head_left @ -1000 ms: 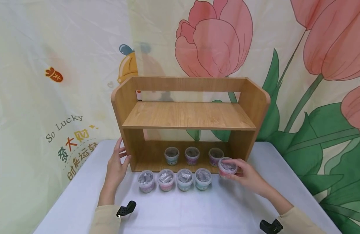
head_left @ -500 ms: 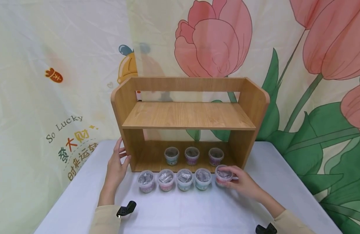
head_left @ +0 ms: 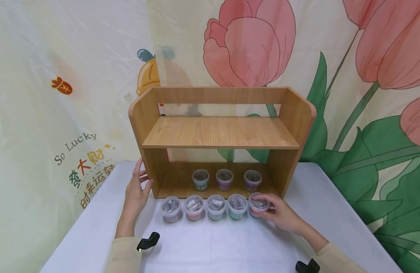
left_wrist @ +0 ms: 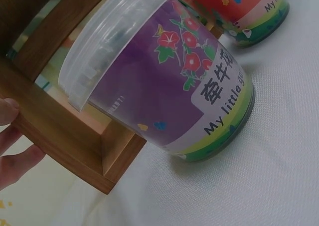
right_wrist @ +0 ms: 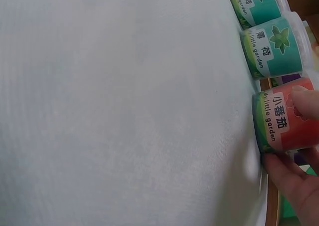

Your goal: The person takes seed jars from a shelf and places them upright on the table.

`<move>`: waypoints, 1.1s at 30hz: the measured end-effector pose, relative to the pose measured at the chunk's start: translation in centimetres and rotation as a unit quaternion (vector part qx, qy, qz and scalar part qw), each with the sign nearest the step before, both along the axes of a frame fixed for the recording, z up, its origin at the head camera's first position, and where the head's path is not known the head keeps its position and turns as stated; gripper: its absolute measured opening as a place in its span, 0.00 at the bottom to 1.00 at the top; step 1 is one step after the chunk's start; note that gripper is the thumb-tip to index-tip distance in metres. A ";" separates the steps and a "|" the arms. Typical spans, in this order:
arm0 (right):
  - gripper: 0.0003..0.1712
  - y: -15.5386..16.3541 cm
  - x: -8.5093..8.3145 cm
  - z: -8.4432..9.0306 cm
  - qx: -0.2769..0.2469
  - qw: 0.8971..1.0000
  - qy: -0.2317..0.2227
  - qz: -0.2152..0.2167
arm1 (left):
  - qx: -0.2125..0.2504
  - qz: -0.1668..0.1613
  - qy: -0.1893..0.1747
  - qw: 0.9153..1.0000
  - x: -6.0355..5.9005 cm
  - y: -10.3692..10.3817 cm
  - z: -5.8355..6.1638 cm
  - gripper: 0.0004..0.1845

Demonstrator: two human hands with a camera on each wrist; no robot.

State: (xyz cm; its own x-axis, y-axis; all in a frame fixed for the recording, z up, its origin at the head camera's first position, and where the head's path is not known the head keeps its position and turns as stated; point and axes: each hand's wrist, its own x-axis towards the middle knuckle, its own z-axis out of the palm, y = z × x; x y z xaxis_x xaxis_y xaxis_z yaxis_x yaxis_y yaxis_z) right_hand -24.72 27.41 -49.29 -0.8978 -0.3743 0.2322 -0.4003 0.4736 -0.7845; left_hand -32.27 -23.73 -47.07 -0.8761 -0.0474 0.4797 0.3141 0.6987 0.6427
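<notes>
Right hand [head_left: 276,214] fingers hold the red tub [head_left: 258,205]; left hand [head_left: 136,191] fingers rest straight on the shelf [head_left: 146,125]

Soft, even light fills the head view; faint shadows sit under the wooden shelf [head_left: 221,132]. Both wrist views are hazy and close.

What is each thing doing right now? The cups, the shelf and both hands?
Red-label cup: upright on the table, lid on, gripped.
Four front cups: upright, lidded, in a row.
Three shelf cups: upright inside.
Wooden shelf: upper board bare.
Left hand: touching the shelf's side.
Right hand: holding the red-label cup.
</notes>
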 end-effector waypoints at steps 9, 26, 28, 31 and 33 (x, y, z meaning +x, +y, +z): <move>0.30 0.1 -0.2 1.0 0.019 0.998 -0.035 0.045 | 0.003 -0.002 0.002 1.000 0.2 -0.1 0.2 0.55; 0.29 -1.2 -0.9 6.2 0.117 0.991 0.053 0.037 | -0.007 0.007 0.005 1.000 0.0 0.2 0.0 0.56; 0.29 -1.9 -1.3 7.0 0.115 0.991 0.062 0.041 | -0.009 0.010 0.004 1.000 0.1 0.2 0.0 0.56; 0.29 -3.0 -1.9 8.2 0.099 0.992 0.058 0.053 | -0.010 0.011 0.003 1.000 0.1 0.3 0.0 0.56; 0.29 -3.7 -2.3 8.9 0.090 0.993 0.045 0.054 | -0.010 0.010 0.004 1.000 0.1 0.3 0.0 0.56</move>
